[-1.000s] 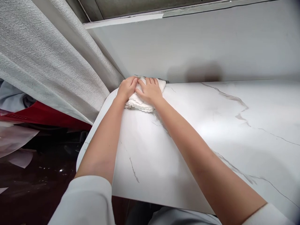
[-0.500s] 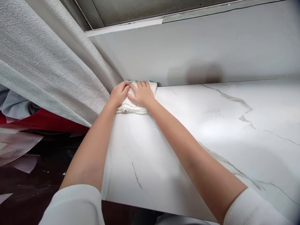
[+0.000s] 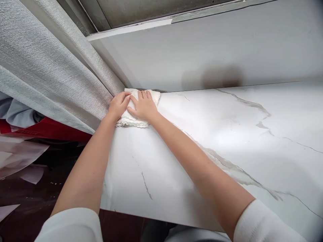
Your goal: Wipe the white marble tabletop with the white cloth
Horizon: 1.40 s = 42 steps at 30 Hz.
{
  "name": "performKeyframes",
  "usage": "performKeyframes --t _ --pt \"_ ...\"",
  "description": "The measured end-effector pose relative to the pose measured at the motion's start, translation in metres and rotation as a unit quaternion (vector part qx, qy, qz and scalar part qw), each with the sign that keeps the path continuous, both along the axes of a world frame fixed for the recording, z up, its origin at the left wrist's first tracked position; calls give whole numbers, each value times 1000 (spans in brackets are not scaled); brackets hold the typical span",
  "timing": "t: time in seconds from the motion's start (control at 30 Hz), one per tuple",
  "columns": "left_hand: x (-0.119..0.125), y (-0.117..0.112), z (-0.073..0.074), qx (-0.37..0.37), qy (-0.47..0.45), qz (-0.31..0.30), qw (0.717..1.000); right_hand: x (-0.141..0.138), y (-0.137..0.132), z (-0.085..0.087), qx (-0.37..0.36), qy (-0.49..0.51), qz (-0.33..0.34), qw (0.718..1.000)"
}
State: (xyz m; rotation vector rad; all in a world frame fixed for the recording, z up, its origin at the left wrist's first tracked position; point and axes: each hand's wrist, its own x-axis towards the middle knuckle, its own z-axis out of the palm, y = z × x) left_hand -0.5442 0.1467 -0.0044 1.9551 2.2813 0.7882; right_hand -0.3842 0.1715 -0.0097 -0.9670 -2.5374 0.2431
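A folded white cloth (image 3: 133,121) lies on the marble-patterned surface (image 3: 176,181), in the far left corner by the upright back panel. My left hand (image 3: 118,106) grips the cloth's left edge, with its fingers curled and partly hidden. Flat on top of the cloth, my right hand (image 3: 143,107) presses down with its fingers spread. The two hands are close together, thumbs near each other over the middle of the cloth.
A light grey curtain (image 3: 47,64) hangs along the left, close to my left hand. The grey back panel (image 3: 161,57) rises behind the surface. Below the curtain are a red bag-like item (image 3: 50,129) and pale sheets (image 3: 20,154) over a dark floor.
Both hands and the cloth have slid a little to the left along the surface, closer to the curtain. The camera view has shifted slightly.
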Motion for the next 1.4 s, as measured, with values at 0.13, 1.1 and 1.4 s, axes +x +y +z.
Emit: performKeyframes --t 0.13,1.1,1.4 --pt "1 -12 1 -2 13 -6 1000 3 -13 2 -8 -4 3 1000" --pt "49 -191 7 -29 33 -1 999 49 -173 -3 17 25 58 998" --pt "52 -252 6 -24 17 -10 1000 61 -225 2 31 30 93 995"
